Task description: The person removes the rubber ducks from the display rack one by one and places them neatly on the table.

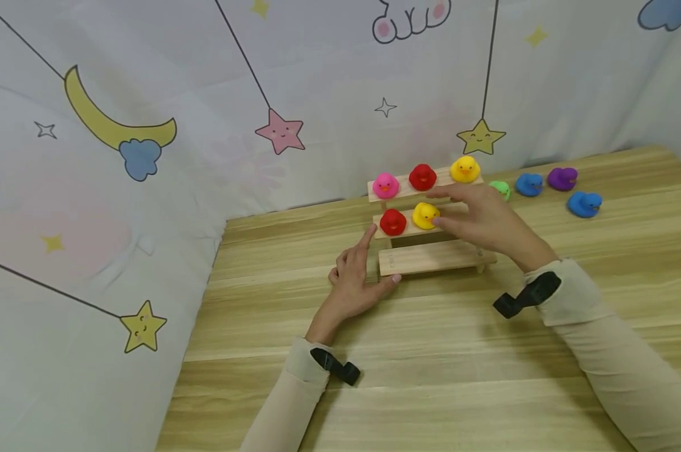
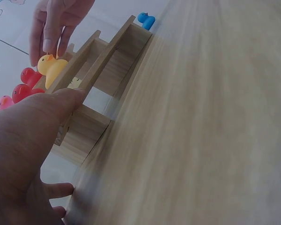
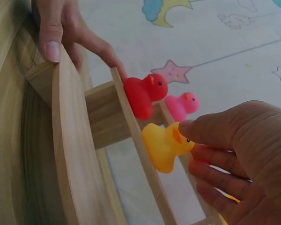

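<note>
A three-step wooden rack (image 1: 437, 256) holds small toy ducks on its two upper steps. My left hand (image 1: 353, 282) is at the rack's left end, its thumb along the lowest step and its straight index finger by the middle step. Beside it on the middle step sits a red duck (image 1: 393, 222). A yellow duck (image 3: 163, 147) stands right of the red one, and my right hand (image 1: 484, 220) hovers over that step. The right thumb tip (image 3: 186, 127) is right at the yellow duck's head; the other fingers stretch out behind it, not closed round it.
Along the top step are a pink duck (image 1: 385, 186), another red duck (image 1: 422, 177) and another yellow duck (image 1: 465, 169). Right of the rack, a green duck (image 1: 501, 189), two blue ducks and a purple duck (image 1: 563, 179) sit on the wooden table (image 1: 430, 376). A printed curtain (image 1: 329, 75) hangs behind.
</note>
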`<state>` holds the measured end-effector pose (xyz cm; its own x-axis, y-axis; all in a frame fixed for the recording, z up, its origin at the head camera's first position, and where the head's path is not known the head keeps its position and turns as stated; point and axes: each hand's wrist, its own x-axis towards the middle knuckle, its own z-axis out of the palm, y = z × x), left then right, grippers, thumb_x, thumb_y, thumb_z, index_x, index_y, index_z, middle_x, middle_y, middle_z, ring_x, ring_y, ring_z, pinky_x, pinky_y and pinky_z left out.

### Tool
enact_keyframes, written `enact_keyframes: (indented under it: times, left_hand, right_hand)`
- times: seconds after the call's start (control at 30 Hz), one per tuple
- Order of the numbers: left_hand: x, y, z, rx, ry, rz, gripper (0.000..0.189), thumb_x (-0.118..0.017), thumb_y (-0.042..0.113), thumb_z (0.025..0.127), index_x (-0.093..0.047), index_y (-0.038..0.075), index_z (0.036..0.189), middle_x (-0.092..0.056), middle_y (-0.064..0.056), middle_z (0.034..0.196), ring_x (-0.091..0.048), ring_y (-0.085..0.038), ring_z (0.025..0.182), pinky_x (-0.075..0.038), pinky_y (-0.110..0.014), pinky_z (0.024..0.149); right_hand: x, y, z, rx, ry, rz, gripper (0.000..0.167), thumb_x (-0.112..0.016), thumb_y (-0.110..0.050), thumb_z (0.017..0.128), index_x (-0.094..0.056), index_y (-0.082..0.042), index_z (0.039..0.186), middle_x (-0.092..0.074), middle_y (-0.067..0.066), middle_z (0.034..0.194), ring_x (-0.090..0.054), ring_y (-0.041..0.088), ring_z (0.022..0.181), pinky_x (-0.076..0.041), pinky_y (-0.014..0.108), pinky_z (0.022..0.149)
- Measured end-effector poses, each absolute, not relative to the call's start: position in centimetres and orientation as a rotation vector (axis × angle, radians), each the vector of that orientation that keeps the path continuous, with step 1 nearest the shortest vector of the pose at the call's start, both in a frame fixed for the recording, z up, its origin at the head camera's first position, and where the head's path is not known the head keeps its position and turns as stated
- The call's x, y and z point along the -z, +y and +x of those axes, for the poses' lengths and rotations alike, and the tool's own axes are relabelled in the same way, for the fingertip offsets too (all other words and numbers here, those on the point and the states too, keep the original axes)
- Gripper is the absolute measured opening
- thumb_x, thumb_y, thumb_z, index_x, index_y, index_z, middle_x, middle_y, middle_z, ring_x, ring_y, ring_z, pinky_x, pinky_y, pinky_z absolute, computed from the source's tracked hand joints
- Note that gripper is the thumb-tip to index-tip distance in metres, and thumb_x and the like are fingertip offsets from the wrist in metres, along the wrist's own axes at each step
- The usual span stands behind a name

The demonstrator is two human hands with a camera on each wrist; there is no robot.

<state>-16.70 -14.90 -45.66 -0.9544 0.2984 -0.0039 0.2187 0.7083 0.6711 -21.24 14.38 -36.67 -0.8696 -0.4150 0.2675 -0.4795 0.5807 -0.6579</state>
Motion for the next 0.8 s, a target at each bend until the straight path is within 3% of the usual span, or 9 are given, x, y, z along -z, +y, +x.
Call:
enact_keyframes:
  times: [0.4, 0.8]
  left_hand:
    - [45.5, -14.8, -16.7, -1.080, 2.799, 0.432, 0.105, -0.072, 0.054, 0.098, 0.007, 0.062, 0.165, -0.025, -0.004, 0.179, -0.016, -0.044, 0.160, -0.017, -0.071, 0.110]
    - [45.6, -14.8, -16.7, -1.077, 2.801, 0.422, 0.104, -0.073, 0.054, 0.097, 0.005, 0.059, 0.166, -0.027, -0.005, 0.178, -0.017, -0.044, 0.160, -0.017, -0.071, 0.109]
  right_hand:
    - [37.6, 14.0, -21.4, -1.139, -2.679, 0.804, 0.042, -0.079, -0.007, 0.096, -0.072, -0.007, 0.138, -0.077, 0.014, 0.134, -0.070, 0.039, 0.128, -0.056, 0.058, 0.107]
    - [36.5, 14.6, -21.1, -1.158, -2.744, 0.699, 0.037, -0.078, -0.017, 0.099, -0.073, -0.012, 0.136, -0.075, 0.014, 0.138, -0.067, 0.044, 0.130, -0.052, 0.063, 0.110]
